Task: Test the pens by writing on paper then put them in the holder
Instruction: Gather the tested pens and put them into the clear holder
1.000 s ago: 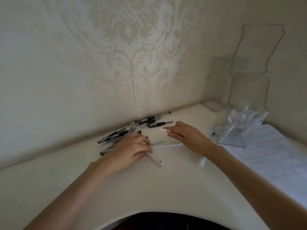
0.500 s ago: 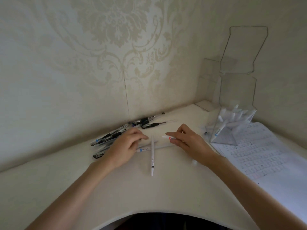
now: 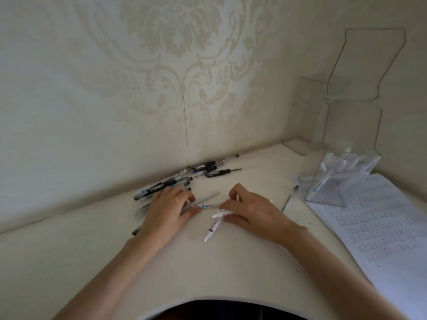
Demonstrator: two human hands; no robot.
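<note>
One red-marked pen (image 3: 223,212) pinched in right hand (image 3: 254,212), axis crosswise, end leftward.

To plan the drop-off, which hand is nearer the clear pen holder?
Right. The right hand, pinching a white pen, is left of the pen holder with bare table between; the left hand rests farther left, at the pen pile.

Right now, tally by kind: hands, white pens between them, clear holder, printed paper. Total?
Hands: 2 (left hand, right hand)
White pens between them: 3 (blue-marked pen, red-marked pen, black-marked pen)
Clear holder: 1
Printed paper: 1 sheet showing
Total: 7
Dark pile by the wall: too blurred to count, left out.
</note>
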